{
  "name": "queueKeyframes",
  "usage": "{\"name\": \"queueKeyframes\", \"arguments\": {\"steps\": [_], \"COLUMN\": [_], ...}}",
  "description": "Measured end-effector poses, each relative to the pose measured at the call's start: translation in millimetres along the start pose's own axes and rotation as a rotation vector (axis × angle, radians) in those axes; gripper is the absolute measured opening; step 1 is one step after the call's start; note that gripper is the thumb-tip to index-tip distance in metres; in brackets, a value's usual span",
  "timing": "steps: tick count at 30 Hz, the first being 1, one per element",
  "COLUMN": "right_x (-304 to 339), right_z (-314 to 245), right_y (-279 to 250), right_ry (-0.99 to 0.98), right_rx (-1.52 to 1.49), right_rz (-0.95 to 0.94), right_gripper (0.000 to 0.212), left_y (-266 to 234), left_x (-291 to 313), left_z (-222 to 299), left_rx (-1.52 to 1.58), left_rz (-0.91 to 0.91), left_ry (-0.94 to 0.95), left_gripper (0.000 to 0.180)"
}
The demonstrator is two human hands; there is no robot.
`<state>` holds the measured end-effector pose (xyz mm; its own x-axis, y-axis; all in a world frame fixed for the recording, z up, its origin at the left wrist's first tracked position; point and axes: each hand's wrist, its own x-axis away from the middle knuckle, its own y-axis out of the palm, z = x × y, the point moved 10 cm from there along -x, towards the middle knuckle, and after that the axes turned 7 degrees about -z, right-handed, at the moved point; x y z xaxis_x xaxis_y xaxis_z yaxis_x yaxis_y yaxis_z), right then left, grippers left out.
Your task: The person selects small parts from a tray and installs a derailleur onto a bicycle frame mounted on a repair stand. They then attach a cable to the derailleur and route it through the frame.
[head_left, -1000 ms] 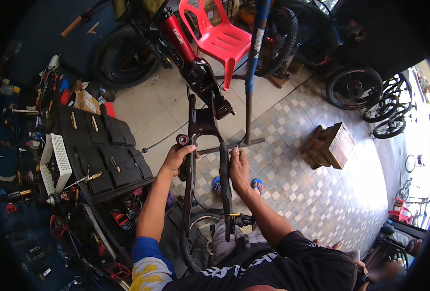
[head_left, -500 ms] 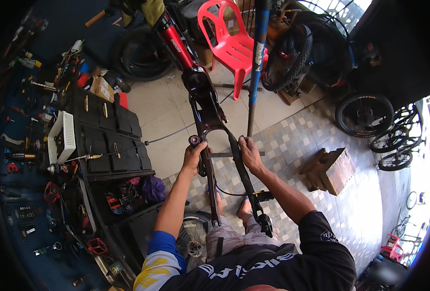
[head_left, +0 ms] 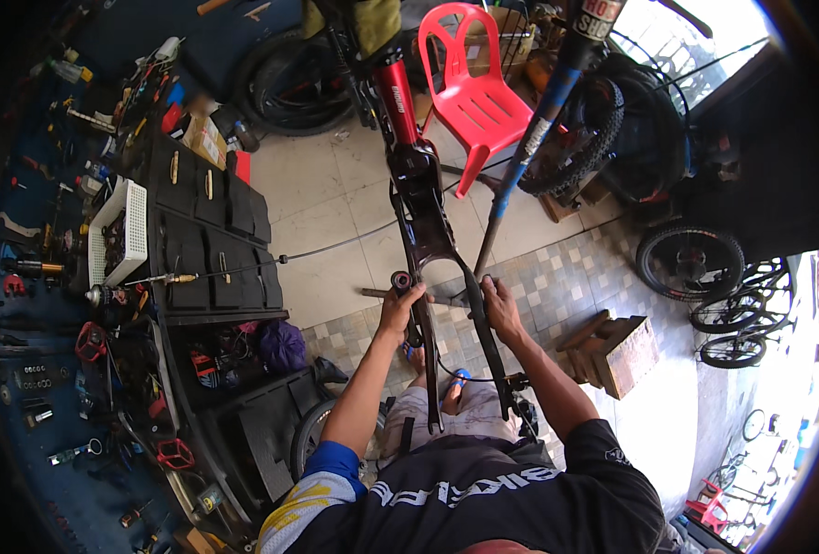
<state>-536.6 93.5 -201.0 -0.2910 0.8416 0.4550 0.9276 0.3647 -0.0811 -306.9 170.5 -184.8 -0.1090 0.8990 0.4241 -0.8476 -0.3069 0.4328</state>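
The left hand (head_left: 397, 312) is wrapped around one arm of a dark red bicycle frame (head_left: 425, 217), its thumb on top just below a round pivot opening (head_left: 401, 279). The right hand (head_left: 504, 312) sits against the outer side of the other arm, thumb uppermost; its fingers are mostly out of sight, so I can't tell how tightly that grip pinches. The forked end lies mid-view, pointing down towards the person's lap, with a dark mechanism (head_left: 525, 411) at the tip of its right arm.

I'd say the hold works best with both hands level, as they about are, and an even pull on each side so the fork doesn't twist. A light touch would spare the pivot, and I'd mind the thin cable (head_left: 335, 242) crossing from the left.

Further out, a red shock tube (head_left: 396, 102) rises at upper centre, a red plastic chair (head_left: 481, 111) beside it. A blue post (head_left: 540, 125) slants through upper right, a wooden stool (head_left: 626, 355) stands lower right, and a white basket (head_left: 134, 231) sits at the left.
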Motion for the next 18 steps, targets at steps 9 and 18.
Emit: {"name": "queueKeyframes", "arguments": {"steps": [9, 18], "right_x": [-4, -23], "right_z": [-27, -85], "right_y": [-10, 1], "right_ry": [-0.052, -0.238], "right_rx": [0.073, 0.178], "right_rz": [0.132, 0.172], "right_gripper": [0.045, 0.045], "left_y": [-21, -37], "left_x": [-2, 10], "left_z": [-5, -16], "left_rx": [0.062, 0.295], "left_rz": [-0.083, -0.136], "left_ry": [-0.094, -0.265], "left_gripper": [0.031, 0.043]}}
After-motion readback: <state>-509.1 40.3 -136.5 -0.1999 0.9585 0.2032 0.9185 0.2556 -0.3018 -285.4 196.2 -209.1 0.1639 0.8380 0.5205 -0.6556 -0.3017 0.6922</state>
